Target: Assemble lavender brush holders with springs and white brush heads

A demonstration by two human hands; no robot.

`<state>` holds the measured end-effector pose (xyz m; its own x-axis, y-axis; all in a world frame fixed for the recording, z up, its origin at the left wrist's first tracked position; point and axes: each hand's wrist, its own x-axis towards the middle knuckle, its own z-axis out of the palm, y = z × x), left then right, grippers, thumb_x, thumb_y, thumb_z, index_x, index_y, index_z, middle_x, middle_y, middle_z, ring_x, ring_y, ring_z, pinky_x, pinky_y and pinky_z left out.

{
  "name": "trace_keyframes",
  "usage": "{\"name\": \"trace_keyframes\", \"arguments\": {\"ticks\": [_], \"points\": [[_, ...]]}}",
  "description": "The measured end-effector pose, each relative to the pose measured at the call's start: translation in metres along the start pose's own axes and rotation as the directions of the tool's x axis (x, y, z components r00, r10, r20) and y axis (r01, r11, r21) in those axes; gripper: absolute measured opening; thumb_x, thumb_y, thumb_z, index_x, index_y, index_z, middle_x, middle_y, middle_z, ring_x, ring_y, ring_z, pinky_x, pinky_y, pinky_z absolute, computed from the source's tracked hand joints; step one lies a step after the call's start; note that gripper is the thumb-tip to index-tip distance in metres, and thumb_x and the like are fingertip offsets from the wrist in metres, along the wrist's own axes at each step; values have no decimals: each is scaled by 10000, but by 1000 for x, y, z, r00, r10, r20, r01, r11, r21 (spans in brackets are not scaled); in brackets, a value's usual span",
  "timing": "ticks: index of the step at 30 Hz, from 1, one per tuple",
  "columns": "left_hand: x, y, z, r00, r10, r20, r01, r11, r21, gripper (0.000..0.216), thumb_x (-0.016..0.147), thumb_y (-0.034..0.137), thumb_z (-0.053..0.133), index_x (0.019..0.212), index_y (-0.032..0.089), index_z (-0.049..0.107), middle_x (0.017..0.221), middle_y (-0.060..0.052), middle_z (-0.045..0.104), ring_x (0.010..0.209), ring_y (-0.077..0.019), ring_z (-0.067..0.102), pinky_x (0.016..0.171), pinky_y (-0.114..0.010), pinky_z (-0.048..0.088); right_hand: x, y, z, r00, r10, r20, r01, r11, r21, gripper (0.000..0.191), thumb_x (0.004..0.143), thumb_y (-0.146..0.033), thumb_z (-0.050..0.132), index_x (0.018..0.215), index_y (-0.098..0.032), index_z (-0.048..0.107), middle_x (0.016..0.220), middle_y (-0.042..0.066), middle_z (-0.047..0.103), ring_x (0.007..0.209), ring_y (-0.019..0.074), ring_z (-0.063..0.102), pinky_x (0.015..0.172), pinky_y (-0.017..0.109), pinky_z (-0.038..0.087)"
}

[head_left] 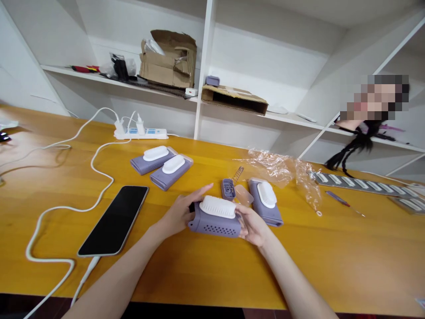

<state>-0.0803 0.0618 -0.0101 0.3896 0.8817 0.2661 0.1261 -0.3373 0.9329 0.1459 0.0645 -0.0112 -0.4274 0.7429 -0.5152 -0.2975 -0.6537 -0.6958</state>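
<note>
Both my hands hold one purple device point(215, 223) with a white bristled brush head on top, just above the wooden table point(348, 257). My left hand point(181, 212) grips its left end, fingers curled round it with one finger stretched forward. Its right end rests in my right hand point(253, 226), fingers wrapped under it. Right behind it lie a small purple part point(228, 189), a clear cap point(244, 195) and another purple brush device point(265, 201). Two more such devices point(161, 165) lie further back to the left.
A black phone point(114, 220) lies left of my hands, plugged into a white cable point(53, 208) that runs to a power strip point(141, 132). Crumpled clear plastic point(282, 168), a small screwdriver point(343, 204) and trays of parts point(361, 184) lie right. Shelves with cardboard boxes point(169, 60) stand behind.
</note>
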Motion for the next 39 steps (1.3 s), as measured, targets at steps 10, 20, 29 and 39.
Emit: {"name": "trace_keyframes", "arguments": {"ticks": [10, 20, 29, 39], "points": [[11, -11, 1, 974, -177, -141, 147, 968, -201, 405, 666, 138, 577, 1062, 184, 654, 1003, -44, 696, 963, -253, 611, 837, -328, 454, -14, -2, 8, 891, -440, -113, 353, 827, -437, 166, 670, -263, 600, 624, -161, 478, 399, -62, 493, 235, 55, 439, 307, 153, 71], [11, -18, 4, 953, -299, -55, 270, 916, -297, 251, 683, 163, 552, 893, 145, 690, 795, -33, 701, 776, -203, 621, 714, -314, 465, -8, 5, 6, 935, -341, -95, 229, 786, -574, 156, 746, -331, 482, 778, -195, 414, 512, -67, 569, 267, 80, 514, 292, 151, 112], [14, -16, 1, 952, -299, -62, 268, 915, -301, 443, 669, 190, 600, 1110, 146, 622, 981, -62, 692, 939, -223, 604, 828, -330, 435, -1, 12, 5, 919, -389, -56, 261, 709, -655, 175, 758, -351, 449, 824, -191, 428, 511, -72, 558, 347, 92, 580, 330, 137, 194], [10, -21, -3, 958, -282, -46, 249, 904, -347, 664, 605, 50, 497, 1266, 117, 483, 804, -42, 667, 741, -153, 578, 691, -263, 410, 3, 15, 6, 847, -531, -29, 384, 649, -656, 217, 741, -363, 485, 870, -208, 404, 565, -73, 575, 410, 102, 600, 379, 147, 283]]}}
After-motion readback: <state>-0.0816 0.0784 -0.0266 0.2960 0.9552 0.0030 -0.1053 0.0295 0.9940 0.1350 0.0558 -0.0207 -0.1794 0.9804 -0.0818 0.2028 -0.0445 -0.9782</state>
